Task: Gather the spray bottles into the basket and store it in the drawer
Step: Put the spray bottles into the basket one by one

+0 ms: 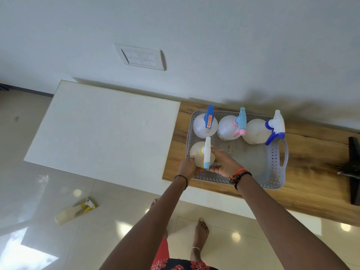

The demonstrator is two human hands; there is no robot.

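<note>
A grey perforated basket [275, 164] stands on the wooden counter [311, 172]. Three white spray bottles stand along its far side: one with a blue head [204, 126], one with a pink and light-blue head [227, 127], one with a white and dark-blue head [255, 131]. In the near left corner stands a bottle with a white, yellow and light-blue head [198, 152]. My left hand [187, 166] and my right hand [224, 162] both grip this bottle from either side. Another spray bottle with a yellow head [72, 211] lies on the floor at the left.
A white cabinet top [101, 129] adjoins the counter on the left. A black stand [352, 168] sits at the counter's right end. A wall switch plate [141, 57] is above. My bare feet stand on glossy tiles [116, 230] below the counter.
</note>
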